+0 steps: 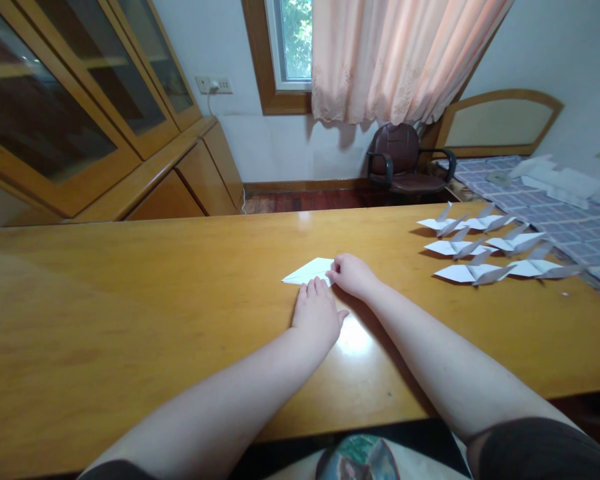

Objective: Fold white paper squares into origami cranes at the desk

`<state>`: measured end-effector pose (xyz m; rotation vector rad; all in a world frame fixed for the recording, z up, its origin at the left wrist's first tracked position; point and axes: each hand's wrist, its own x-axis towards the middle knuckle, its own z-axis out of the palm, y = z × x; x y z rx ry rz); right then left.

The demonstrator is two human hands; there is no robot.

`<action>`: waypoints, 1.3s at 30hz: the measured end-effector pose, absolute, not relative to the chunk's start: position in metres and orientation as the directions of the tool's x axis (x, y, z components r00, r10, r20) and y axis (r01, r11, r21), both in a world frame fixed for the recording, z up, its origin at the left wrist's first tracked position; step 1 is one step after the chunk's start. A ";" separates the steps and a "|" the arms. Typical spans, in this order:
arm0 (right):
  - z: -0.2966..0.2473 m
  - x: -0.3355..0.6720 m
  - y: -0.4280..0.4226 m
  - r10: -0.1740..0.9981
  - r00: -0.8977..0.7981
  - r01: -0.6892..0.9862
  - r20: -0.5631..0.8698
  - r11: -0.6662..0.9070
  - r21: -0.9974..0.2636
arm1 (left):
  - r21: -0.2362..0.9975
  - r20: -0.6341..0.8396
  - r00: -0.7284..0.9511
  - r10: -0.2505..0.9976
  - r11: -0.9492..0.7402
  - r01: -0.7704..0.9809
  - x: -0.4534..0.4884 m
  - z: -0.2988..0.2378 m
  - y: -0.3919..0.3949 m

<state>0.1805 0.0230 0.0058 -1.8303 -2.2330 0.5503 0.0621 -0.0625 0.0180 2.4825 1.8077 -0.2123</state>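
A sheet of white paper, folded into a long pointed shape, lies on the wooden table in front of me, its sharp tip toward the left. My left hand rests flat with its fingers stretched along the paper's near edge and the thumb apart. At the paper's right end, my right hand has its fingers curled in a pinch on the paper, covering that end. To the right stand several folded white paper cranes in rows, their wings spread.
The wooden table stretches across the view. Beyond its far edge are a dark red armchair and, at right, a bed with a checked cover. A glass-doored wooden cabinet stands at left. A tiny white scrap lies near the cranes.
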 end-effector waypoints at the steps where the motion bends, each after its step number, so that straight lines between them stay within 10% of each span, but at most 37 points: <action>1: 0.006 0.181 0.023 0.974 -0.213 0.896 -0.074 0.164 -0.412 | -0.037 -0.151 0.289 0.945 -0.298 0.954 0.062 0.020 -0.062; 39: 0.013 0.228 0.043 0.946 -0.118 0.883 -0.302 -0.039 -0.468 | -0.032 -0.058 0.267 0.962 -0.269 0.963 0.051 0.024 -0.052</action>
